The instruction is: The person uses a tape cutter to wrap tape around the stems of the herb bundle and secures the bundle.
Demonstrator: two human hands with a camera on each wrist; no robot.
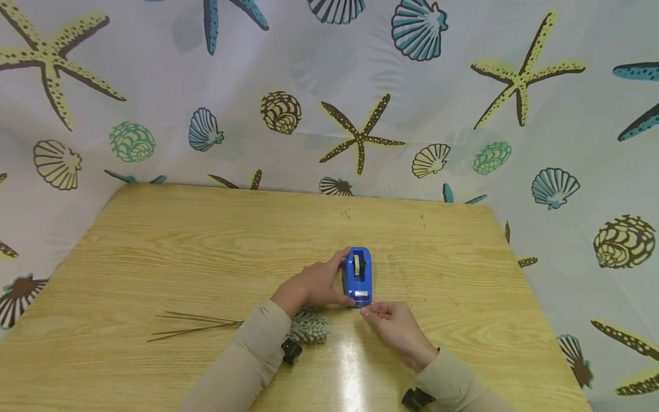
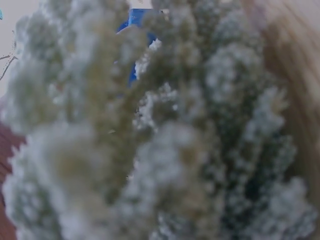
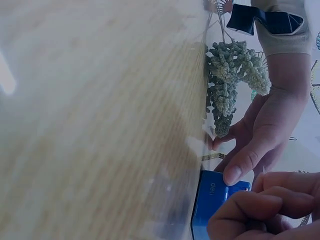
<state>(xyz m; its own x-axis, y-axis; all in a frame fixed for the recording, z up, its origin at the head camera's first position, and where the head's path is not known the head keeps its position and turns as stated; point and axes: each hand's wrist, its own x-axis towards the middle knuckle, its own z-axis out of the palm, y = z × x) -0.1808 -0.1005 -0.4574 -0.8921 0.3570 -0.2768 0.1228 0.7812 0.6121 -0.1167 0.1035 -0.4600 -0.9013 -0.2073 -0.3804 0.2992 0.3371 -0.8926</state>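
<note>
A blue tape dispenser [image 1: 358, 285] with a roll of tape [image 1: 356, 265] in it stands on the table. My left hand [image 1: 320, 283] grips its left side, the thumb at the front end, as the right wrist view also shows on the dispenser [image 3: 210, 195]. Just off the dispenser's front edge, my right hand [image 1: 397, 329] has thumb and forefinger pinched at the tape's end; the strip between them is hidden. Under my left wrist lies a bunch of pale grey-green clustered flowers [image 1: 311, 327], whose blurred heads [image 2: 175, 165] fill the left wrist view.
Thin brown stems [image 1: 198, 321] of the bunch fan out leftward over the wooden table [image 1: 206, 246]. A curtain [image 1: 309, 68] printed with shells and starfish hangs behind and at both sides. Black camera straps [image 1: 291, 351] circle the wrists.
</note>
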